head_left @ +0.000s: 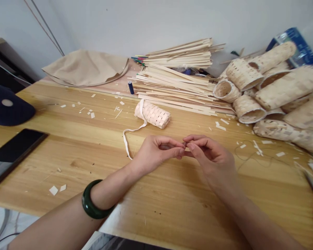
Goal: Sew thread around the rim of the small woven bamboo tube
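My left hand (159,152) and my right hand (214,159) meet fingertip to fingertip just above the table, each closed in a pinch. Between them shows a thin, short sliver, too small to name. Behind my left hand lies a small woven wood-strip tube (155,114) on its side, apart from both hands. A white ribbon (126,140) wraps one end of it and trails toward my left wrist. Right of my right hand, a fine dark thread (246,159) curls loosely over the table.
Bundles of thin wood strips (172,83) lie along the wall, with a blue thread spool (130,87) beside them. Several woven tubes (279,90) pile up at right. A phone (15,149), a dark blue cap (10,104) and beige cloth (86,66) occupy the left. Wood scraps are scattered about.
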Demonstrator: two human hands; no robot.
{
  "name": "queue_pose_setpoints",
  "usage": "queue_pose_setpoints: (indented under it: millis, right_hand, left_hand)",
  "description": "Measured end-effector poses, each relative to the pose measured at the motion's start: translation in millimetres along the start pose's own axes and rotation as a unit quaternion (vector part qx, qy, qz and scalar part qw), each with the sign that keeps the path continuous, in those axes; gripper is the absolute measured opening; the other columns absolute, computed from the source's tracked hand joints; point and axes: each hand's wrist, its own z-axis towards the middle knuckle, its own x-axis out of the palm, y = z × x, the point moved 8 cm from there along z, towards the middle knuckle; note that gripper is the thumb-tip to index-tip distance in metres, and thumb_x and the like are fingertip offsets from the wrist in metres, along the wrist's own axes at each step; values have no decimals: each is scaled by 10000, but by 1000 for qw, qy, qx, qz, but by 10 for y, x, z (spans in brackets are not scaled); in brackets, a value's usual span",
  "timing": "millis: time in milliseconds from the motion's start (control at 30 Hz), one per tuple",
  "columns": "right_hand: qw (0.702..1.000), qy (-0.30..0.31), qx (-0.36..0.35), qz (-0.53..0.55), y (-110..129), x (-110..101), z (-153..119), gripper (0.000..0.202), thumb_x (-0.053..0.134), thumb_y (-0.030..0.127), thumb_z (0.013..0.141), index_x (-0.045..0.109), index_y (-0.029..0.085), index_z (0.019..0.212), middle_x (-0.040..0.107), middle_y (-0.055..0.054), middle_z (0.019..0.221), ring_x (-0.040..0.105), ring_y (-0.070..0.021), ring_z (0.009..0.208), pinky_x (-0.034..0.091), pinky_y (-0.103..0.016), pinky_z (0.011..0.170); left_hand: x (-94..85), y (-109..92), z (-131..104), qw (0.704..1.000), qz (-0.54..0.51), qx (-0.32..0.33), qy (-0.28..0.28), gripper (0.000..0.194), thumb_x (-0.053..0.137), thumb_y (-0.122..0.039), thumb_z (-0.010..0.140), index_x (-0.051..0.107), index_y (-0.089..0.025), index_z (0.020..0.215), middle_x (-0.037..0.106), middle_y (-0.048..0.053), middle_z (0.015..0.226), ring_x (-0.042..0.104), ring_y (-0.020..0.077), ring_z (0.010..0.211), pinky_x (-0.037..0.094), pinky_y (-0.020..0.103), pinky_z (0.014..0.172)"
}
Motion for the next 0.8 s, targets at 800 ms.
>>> queue_pose_setpoints:
  millis: [800]
  right_hand:
    - [1000, 3, 21, -2, 13, 19, -12, 103, 675, 232, 892, 696, 208, 794, 663, -32, 1007, 674, -135, 898, 648, -248, 772]
  left_hand:
    - [2, -25, -6, 999, 31, 14, -5, 88, 789, -200, 720, 774, -146, 788, 754, 9, 684, 693, 107, 662, 546, 195, 702]
